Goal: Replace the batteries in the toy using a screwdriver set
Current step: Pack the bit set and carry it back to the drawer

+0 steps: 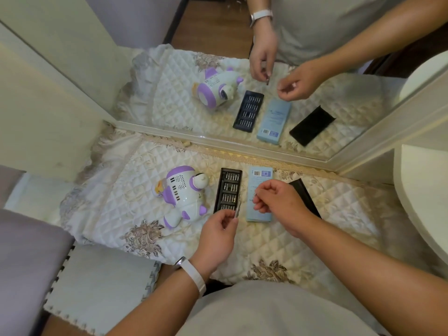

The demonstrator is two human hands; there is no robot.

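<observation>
Toy [180, 192] lay on its side, left on the quilted cloth [303, 241], with the open bit case [228, 190] just right of it. Step looked like driver assembly: left hand [217, 236] pinched the slim screwdriver [237, 210], right hand [276, 200] was curled above the blue box [260, 177], couldn't tell if it held a bit. Next probably needs a matching bit seated, then the toy's screw found. Mirror [72, 69] ran along the far edge.
</observation>
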